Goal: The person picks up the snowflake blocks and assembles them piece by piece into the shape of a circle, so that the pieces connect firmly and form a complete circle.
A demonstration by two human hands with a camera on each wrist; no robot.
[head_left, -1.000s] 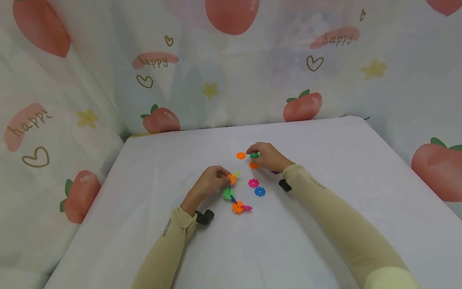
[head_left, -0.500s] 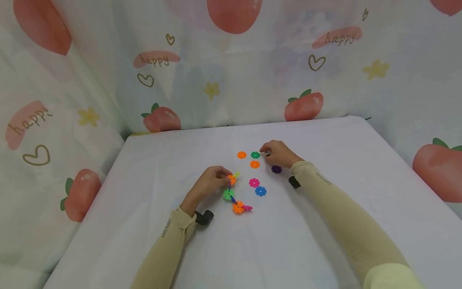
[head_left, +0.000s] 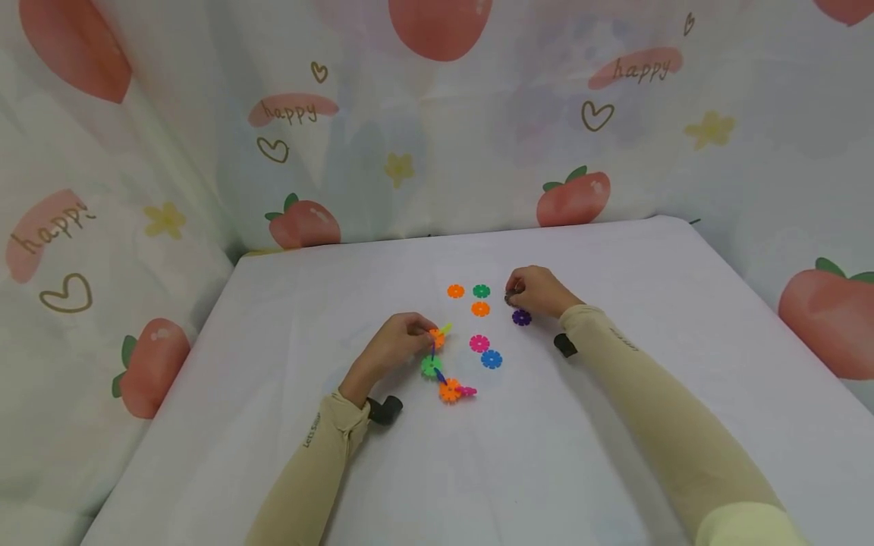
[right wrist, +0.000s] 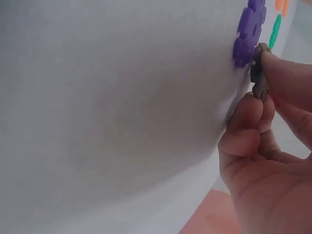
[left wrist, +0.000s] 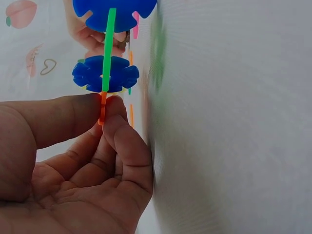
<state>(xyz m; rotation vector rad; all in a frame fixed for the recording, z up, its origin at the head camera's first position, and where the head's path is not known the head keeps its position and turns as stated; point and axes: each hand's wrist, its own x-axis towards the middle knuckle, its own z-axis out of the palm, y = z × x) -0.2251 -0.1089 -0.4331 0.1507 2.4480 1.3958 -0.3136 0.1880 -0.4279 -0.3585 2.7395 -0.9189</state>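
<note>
A curved chain of slotted, flower-shaped interlocking discs lies mid-table in the head view. My left hand (head_left: 396, 345) pinches the orange disc (head_left: 437, 339) near its far end, between thumb and fingertips. Joined to that are a yellow disc (head_left: 447, 328), a blue disc (left wrist: 105, 74), a light green disc (head_left: 431, 367), another blue one, an orange disc (head_left: 450, 390) and a pink disc (head_left: 467, 392). To the right, my right hand (head_left: 541, 291) pinches a dark brown disc (right wrist: 261, 73) by its edges, close to the tabletop. Fingers partly cover it in the head view.
Loose discs lie between and beyond the hands: purple (head_left: 522, 318), dark green (head_left: 481, 291), two orange ones, one of them (head_left: 481, 309) nearer, pink (head_left: 479, 343) and blue (head_left: 492, 359). A printed fabric curtain (head_left: 464, 152) stands behind the white table (head_left: 532, 462).
My right hand has moved right, away from the dark green disc and over to the brown disc, which it now pinches. The left hand and the chain stay where they were.
</note>
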